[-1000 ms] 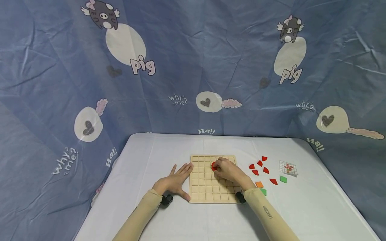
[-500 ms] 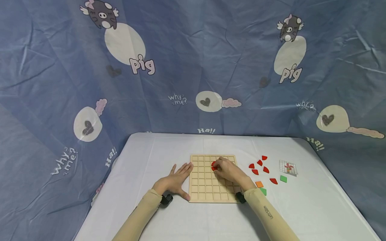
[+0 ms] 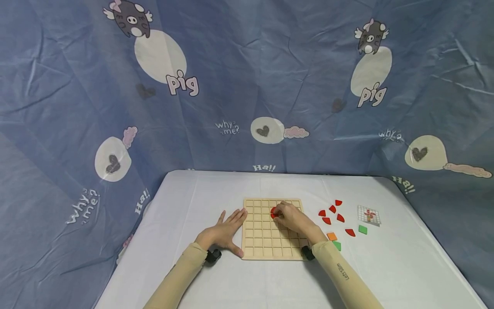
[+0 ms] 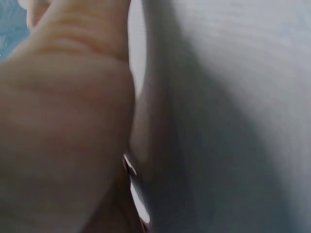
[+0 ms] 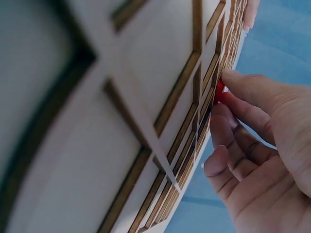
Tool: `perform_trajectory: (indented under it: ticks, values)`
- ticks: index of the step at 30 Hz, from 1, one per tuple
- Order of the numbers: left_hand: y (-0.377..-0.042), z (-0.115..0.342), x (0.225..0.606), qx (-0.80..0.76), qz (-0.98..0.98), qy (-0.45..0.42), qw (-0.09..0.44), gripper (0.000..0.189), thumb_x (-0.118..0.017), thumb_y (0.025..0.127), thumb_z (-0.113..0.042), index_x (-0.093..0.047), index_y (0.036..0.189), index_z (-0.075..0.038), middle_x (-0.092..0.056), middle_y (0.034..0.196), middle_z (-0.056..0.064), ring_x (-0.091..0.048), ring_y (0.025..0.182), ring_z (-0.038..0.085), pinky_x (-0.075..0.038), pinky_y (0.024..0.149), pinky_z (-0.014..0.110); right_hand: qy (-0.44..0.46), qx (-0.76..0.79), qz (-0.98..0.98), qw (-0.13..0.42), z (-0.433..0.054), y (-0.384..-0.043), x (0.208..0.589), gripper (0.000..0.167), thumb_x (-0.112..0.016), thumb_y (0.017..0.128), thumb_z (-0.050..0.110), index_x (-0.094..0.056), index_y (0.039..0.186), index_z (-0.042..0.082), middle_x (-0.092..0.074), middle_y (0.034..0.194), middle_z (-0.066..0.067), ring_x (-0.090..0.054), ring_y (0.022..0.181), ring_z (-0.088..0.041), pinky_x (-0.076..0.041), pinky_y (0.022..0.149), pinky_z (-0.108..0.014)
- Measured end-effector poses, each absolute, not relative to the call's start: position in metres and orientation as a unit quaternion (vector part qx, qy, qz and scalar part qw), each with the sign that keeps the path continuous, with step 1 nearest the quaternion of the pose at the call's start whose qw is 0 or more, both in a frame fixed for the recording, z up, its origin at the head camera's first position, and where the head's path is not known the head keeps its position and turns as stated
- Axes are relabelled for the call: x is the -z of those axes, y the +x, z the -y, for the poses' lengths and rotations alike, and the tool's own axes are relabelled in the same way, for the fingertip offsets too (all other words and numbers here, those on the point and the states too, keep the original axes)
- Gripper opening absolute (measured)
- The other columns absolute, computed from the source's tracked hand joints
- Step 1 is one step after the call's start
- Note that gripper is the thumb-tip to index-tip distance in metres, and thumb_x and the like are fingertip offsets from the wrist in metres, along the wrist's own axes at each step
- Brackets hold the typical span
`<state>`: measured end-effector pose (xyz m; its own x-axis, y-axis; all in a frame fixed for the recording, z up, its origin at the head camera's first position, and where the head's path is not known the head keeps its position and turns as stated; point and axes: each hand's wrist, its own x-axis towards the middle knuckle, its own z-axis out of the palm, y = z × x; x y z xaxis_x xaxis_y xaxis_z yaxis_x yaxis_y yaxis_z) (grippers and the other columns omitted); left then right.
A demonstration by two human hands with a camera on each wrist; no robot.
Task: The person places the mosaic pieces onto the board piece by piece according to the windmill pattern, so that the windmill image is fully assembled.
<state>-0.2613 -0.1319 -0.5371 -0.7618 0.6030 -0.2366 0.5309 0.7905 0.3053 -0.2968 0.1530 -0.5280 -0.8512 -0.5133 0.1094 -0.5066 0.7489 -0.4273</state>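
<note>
Piece [image 3: 273, 214], red, in right hand [image 3: 292, 217], round edge leftward, long axis unclear.

A beige-sleeved left forearm [image 3: 178, 277] and right forearm [image 3: 339, 268] angle inward, the left hand [image 3: 224, 234] with fingers straight and spread and its thumb splayed wide, the right hand [image 3: 295, 218] with thumb and forefinger pinching, its other fingers bent toward the palm.

Words on cloth and sleeve
The blue curtain [image 3: 239, 96] reads "pig", "why me?" and "Ha!!", each repeated; small print on the right sleeve [image 3: 339, 279] looks like "Let's Slim".
</note>
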Motion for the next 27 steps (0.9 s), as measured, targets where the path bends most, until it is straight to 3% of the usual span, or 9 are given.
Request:
perform_trajectory:
  ticks: [8, 15, 27]
  values:
    - [-0.2619, 0.1314, 0.5366, -0.112, -0.932, 0.302, 0.166, 0.139, -0.075, 0.058, -0.072, 0.002, 0.156, -0.010, 0.005, 0.164, 0.006, 0.004, 0.151, 0.026, 0.006, 0.117, 0.062, -0.261, 0.239, -0.935, 0.011, -0.1522, -0.2990, 0.5256, 0.008, -0.068, 0.089, 0.010, -0.070, 0.097, 0.008, -0.066, 0.094, -0.001, -0.064, 0.095, -0.018, -0.055, 0.079, -0.031]
    - [-0.2618, 0.1316, 0.5378, -0.112, -0.932, 0.299, 0.169, 0.140, -0.075, 0.057, -0.072, 0.003, 0.156, -0.011, 0.006, 0.164, 0.005, 0.005, 0.151, 0.025, 0.007, 0.117, 0.061, -0.260, 0.233, -0.937, 0.013, -0.1527, -0.2984, 0.5258, 0.013, -0.072, 0.087, 0.017, -0.069, 0.097, 0.009, -0.062, 0.093, 0.002, -0.058, 0.084, -0.008, -0.053, 0.073, -0.026]
    - [-0.2621, 0.1316, 0.5400, -0.107, -0.934, 0.295, 0.171, 0.140, -0.074, 0.056, -0.073, 0.004, 0.156, -0.012, 0.007, 0.164, 0.004, 0.006, 0.151, 0.024, 0.007, 0.117, 0.061, -0.252, 0.237, -0.938, 0.014, -0.1525, -0.2985, 0.5283, 0.013, -0.072, 0.087, 0.016, -0.068, 0.097, 0.009, -0.062, 0.093, 0.001, -0.059, 0.085, -0.009, -0.053, 0.073, -0.025]
